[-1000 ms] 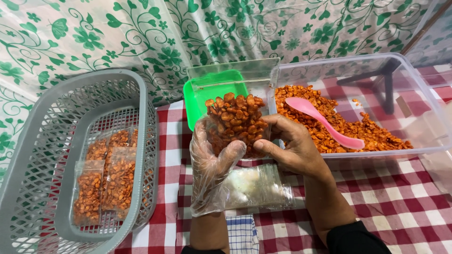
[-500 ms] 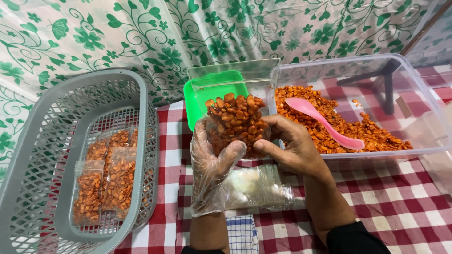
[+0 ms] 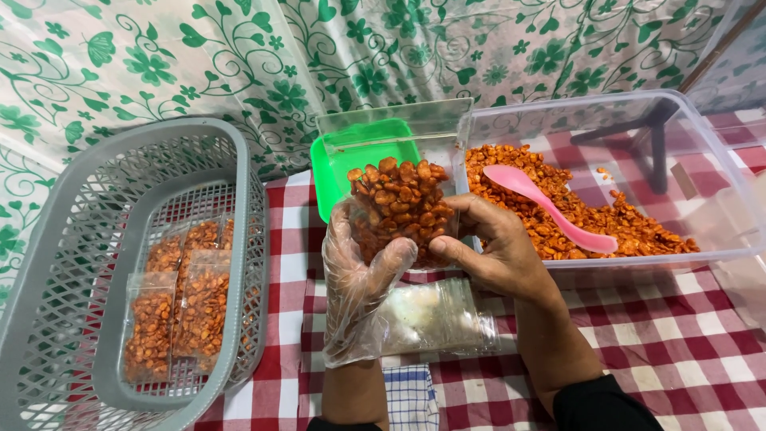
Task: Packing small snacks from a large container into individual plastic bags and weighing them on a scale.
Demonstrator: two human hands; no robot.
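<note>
My left hand [image 3: 361, 275], inside a loose clear plastic glove, and my bare right hand [image 3: 496, 249] together hold a small clear bag of orange-brown fried snack pieces [image 3: 399, 203] upright over the table. The bag is filled to its top. Just behind it stands a green container [image 3: 351, 160]. To the right a large clear plastic tub [image 3: 702, 183] holds a heap of the same snack, with a pink plastic spoon [image 3: 550, 209] lying on it. A stack of empty clear bags [image 3: 435, 319] lies on the table under my hands.
A grey plastic basket [image 3: 72, 263] at the left holds several filled snack bags [image 3: 179, 303]. The table has a red and white checked cloth [image 3: 678, 351]. A green floral sheet [image 3: 239, 72] hangs behind. A blue checked cloth [image 3: 408, 395] lies near my wrists.
</note>
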